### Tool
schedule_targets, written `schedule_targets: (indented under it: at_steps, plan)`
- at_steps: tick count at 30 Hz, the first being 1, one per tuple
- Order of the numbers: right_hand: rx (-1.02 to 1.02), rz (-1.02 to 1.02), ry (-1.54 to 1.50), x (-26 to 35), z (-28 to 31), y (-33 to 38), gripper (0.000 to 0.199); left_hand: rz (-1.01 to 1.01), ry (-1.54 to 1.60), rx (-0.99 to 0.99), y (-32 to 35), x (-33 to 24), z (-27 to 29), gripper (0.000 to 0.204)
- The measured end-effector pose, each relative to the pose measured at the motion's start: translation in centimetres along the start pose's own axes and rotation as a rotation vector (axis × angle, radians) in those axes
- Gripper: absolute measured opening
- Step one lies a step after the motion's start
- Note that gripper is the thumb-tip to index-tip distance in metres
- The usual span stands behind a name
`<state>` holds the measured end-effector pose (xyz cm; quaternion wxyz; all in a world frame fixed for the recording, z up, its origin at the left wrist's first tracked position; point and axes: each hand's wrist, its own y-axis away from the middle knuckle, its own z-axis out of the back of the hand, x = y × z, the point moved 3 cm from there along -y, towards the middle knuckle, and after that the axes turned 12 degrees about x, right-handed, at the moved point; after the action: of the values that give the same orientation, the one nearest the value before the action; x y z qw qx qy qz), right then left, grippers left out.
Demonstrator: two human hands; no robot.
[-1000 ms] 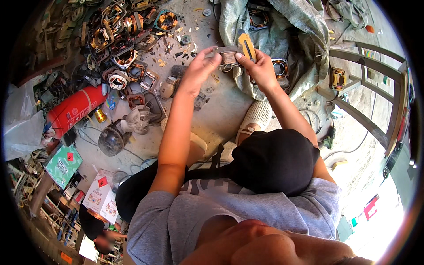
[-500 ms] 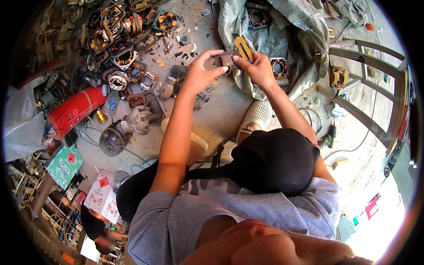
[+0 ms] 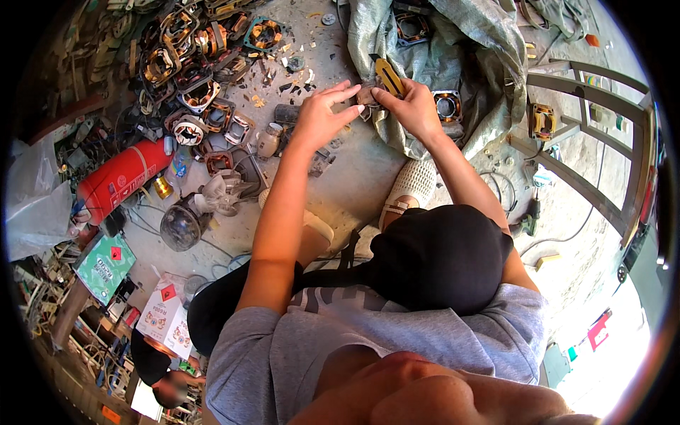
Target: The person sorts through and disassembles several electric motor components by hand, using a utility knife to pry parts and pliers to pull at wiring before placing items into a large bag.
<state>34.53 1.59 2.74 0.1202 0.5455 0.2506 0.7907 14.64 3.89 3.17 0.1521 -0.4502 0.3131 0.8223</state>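
Note:
Both my hands are held out over the concrete floor. My right hand (image 3: pixel 416 110) grips a yellow-handled tool (image 3: pixel 388 76) that sticks up from the fist. Its fingertips also rest on a small grey metal part (image 3: pixel 366 95). My left hand (image 3: pixel 320 117) meets that part from the left and pinches it with thumb and fingertips, the other fingers stretched out. The part is mostly hidden between the two hands.
A heap of motor stators with copper windings (image 3: pixel 202 78) lies at the upper left, beside a red cylinder (image 3: pixel 120 177). A grey sack (image 3: pixel 453 35) holds more stators under my hands. A metal frame (image 3: pixel 591 134) stands on the right. A black bag (image 3: pixel 439 258) rests on my lap.
My left hand's fingers have stretched out flatter along the part. Both hands stay together at almost the same spot, and the yellow handle has tipped slightly.

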Motion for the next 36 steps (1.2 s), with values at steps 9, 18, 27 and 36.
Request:
schedule_targets:
  at_steps: [9, 18, 27, 36]
  plan:
    - [-0.011, -0.012, 0.051, -0.7, 0.3, -0.6, 0.043, -0.057, -0.468, 0.041, -1.5, -1.8, -0.2, 0.038]
    - [0.019, 0.135, -0.356, -0.5, -1.7, -0.3, 0.044, 0.204, 0.072, -0.078, -1.7, 1.2, -1.3, 0.038]
    - [0.048, 0.115, -0.149, -2.2, -3.5, -1.5, 0.040, -0.047, -0.561, -0.230, -1.0, -1.8, 0.4, 0.023]
    - [0.222, -0.063, -0.562, -3.5, -3.4, -1.8, 0.027, -0.208, -0.527, 0.000, -1.3, -2.4, 2.8, 0.021]
